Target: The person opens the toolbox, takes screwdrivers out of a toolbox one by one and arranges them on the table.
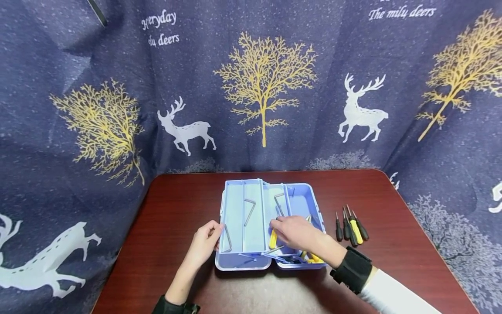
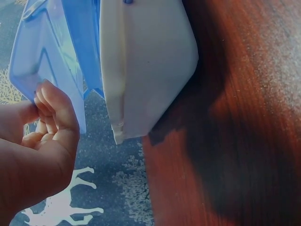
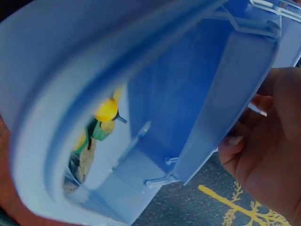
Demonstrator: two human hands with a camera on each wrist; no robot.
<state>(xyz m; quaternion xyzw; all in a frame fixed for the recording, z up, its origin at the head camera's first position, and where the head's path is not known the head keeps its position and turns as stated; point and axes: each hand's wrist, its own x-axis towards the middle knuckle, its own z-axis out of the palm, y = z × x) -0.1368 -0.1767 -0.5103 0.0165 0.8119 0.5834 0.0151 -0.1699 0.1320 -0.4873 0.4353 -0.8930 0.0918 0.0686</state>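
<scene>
left hand (image 1: 205,242) curls on the toolbox (image 1: 270,224) tray edge; right hand (image 1: 296,232) reaches in, gripping a yellow-handled screwdriver (image 1: 273,239).

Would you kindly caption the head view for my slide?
Left hand steadies the open blue toolbox; right hand reaches inside, screwdrivers alongside.

Four screwdrivers (image 1: 350,226) (black and yellow handles) on the dark red table (image 1: 392,270), deer-print curtain (image 1: 117,87) behind
</scene>
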